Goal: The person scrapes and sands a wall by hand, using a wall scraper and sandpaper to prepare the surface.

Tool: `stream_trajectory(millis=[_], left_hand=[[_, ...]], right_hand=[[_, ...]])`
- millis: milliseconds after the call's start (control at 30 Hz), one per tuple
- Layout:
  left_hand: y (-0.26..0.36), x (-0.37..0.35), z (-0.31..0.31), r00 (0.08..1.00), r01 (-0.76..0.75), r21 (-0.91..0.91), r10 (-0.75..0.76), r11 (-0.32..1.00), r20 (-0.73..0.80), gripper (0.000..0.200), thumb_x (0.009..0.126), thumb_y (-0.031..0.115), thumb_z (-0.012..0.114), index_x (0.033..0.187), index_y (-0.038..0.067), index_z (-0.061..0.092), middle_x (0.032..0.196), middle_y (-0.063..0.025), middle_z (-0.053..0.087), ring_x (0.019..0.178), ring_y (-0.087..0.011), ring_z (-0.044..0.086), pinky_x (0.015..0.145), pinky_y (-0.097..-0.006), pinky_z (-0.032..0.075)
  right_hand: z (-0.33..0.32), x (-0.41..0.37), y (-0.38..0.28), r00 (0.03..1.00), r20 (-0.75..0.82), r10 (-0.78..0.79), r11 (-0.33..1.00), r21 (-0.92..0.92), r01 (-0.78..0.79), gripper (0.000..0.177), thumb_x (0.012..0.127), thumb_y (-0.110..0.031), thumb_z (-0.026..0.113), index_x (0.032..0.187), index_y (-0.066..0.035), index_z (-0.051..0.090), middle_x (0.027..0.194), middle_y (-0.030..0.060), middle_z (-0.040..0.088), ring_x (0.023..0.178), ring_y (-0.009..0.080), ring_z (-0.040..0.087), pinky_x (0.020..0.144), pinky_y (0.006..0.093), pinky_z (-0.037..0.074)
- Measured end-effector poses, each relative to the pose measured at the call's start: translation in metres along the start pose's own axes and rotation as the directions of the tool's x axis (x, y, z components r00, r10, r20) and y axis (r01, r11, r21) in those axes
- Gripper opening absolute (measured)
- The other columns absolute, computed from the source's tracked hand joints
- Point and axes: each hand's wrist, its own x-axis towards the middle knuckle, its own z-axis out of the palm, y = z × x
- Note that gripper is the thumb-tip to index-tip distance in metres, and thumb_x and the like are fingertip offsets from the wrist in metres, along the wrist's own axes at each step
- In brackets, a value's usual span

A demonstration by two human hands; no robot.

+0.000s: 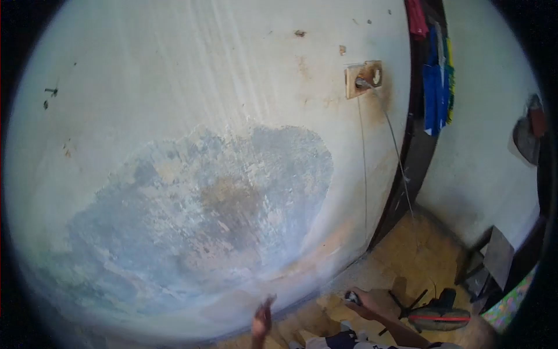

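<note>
My left hand (263,319) is raised low in front of the wall, with its fingers stretched upward and nothing visible in them. Further right, my right hand (366,305) has its fingers wrapped round a small dark object with a pale, shiny face (352,297); its kind is too small to tell. Both hands are nearest the base of a white wall (174,64). A broad grey-blue patch (279,168) on that wall has its paint flaked away, with a brown stain in the middle.
A scorched wall socket (363,79) has a plug in it, and a cable (395,139) hangs towards the tan floor (427,238). Blue cloth (435,99) hangs by a dark doorframe. A dark oval thing with a red stripe (439,318) stands beside my right arm.
</note>
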Motion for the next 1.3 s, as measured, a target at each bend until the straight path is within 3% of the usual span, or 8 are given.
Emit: stream_trajectory(millis=[67,167,233,533,733,833,1033,1300], left_hand=[[-0.014,-0.058,0.018,0.920,0.213,-0.349,-0.308,0.913,-0.242,0.061,0.097,0.019,0.039,0.153,0.010,0.016,0.154,-0.0115,0.025,0.141,-0.0261,0.026,0.116,-0.0429,0.022],[-0.027,-0.088,0.015,0.867,0.246,-0.417,-0.391,0.875,-0.308,0.058,0.098,0.019,0.040,0.152,0.009,0.019,0.150,-0.0137,0.031,0.138,-0.0278,0.032,0.114,-0.0423,0.025],[-0.030,-0.089,0.007,0.878,0.222,-0.427,-0.371,0.876,-0.304,0.057,0.099,0.019,0.040,0.151,0.009,0.021,0.148,-0.0152,0.035,0.136,-0.0290,0.035,0.112,-0.0418,0.028],[-0.075,-0.102,-0.035,0.880,-0.009,-0.530,-0.245,0.848,-0.408,0.051,0.101,0.021,0.044,0.148,0.006,0.029,0.137,-0.0220,0.053,0.126,-0.0341,0.052,0.105,-0.0399,0.039],[-0.033,-0.097,-0.042,0.929,0.057,-0.490,-0.226,0.870,-0.294,0.050,0.096,0.005,0.054,0.142,-0.001,0.035,0.134,-0.0205,0.055,0.124,-0.0318,0.054,0.107,-0.0381,0.040],[-0.026,-0.105,-0.037,0.939,-0.025,-0.834,-0.274,0.551,-0.210,0.044,0.098,0.018,0.052,0.138,-0.001,0.047,0.137,-0.0297,0.049,0.126,-0.0367,0.050,0.101,-0.0492,0.042],[-0.043,-0.101,-0.015,0.730,0.209,-0.645,-0.556,0.735,-0.397,0.048,0.094,0.010,0.056,0.139,0.004,0.042,0.123,-0.0268,0.058,0.104,-0.0386,0.062,0.087,-0.0490,0.052],[-0.035,-0.052,0.024,0.801,0.073,-0.836,-0.532,0.544,-0.276,0.060,0.092,0.007,0.060,0.146,0.014,0.035,0.123,-0.0188,0.058,0.112,-0.0330,0.059,0.095,-0.0468,0.050]], right_hand=[[0.005,-0.038,-0.012,0.987,-0.134,0.093,0.988,-0.111,-0.108,0.041,0.084,-0.023,0.074,0.111,-0.006,0.049,0.082,0.0066,0.054,0.075,0.0196,0.056,0.069,0.0367,0.047],[0.037,-0.056,0.015,0.933,-0.249,0.259,0.919,0.361,-0.159,0.036,0.081,-0.015,0.078,0.101,-0.007,0.049,0.078,0.0032,0.054,0.070,0.0191,0.057,0.064,0.0391,0.048],[0.062,-0.040,0.018,0.925,-0.363,0.116,0.984,0.171,-0.057,0.028,0.081,-0.004,0.075,0.093,-0.006,0.050,0.088,0.0035,0.055,0.082,0.0171,0.058,0.070,0.0370,0.048],[0.131,0.015,-0.060,0.947,0.232,-0.224,0.970,-0.045,0.241,0.037,0.090,-0.031,0.068,0.113,-0.003,0.060,0.101,0.0142,0.061,0.092,0.0302,0.061,0.084,0.0369,0.048],[0.157,0.003,-0.050,0.988,-0.023,-0.153,0.988,-0.013,0.153,0.026,0.086,-0.022,0.073,0.101,-0.005,0.059,0.093,0.0108,0.058,0.086,0.0271,0.058,0.079,0.0360,0.046],[0.148,0.013,-0.040,0.947,-0.176,-0.268,0.958,0.052,0.281,0.026,0.084,-0.020,0.074,0.101,-0.005,0.060,0.091,0.0107,0.058,0.084,0.0287,0.058,0.076,0.0366,0.047],[0.071,0.068,-0.057,0.948,-0.061,-0.314,0.940,-0.161,0.301,0.028,0.080,-0.016,0.074,0.101,-0.004,0.061,0.092,0.0112,0.060,0.085,0.0316,0.060,0.077,0.0384,0.048],[-0.047,0.147,-0.158,0.442,-0.008,-0.897,0.431,-0.232,0.872,0.024,0.073,-0.023,0.074,0.073,-0.007,0.056,0.072,0.0057,0.056,0.070,0.0226,0.056,0.062,0.0332,0.044]])
